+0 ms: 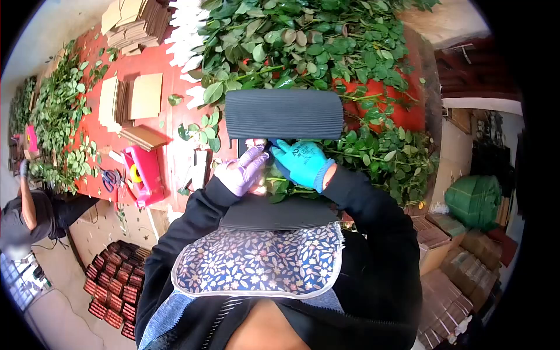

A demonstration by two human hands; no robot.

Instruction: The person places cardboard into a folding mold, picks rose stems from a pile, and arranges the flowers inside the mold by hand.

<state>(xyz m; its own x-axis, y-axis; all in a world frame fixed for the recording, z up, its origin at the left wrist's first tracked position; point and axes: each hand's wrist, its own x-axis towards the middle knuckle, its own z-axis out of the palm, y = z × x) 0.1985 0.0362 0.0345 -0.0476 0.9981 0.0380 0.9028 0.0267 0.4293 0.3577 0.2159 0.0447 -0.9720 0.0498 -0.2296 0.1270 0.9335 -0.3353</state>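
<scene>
Two gloved hands close together over leafy stems, mid-frame, between two dark panels.
From where I stand, the left hand [240,172] in purple and the right hand [300,163] in blue nearly meet at the fingertips, just below the ribbed upper panel [284,114]; whether either is clamped on anything, I can't tell. The leafy stems [279,188] show under them at the centre of the frame, above the lower panel [279,214], with a small pale-pink thing [254,142] by the left fingertips. To do this well, I'd steady with one hand, arrange with the other, press lightly so leaves don't crease, and keep foliage clear of the panel edges.
</scene>
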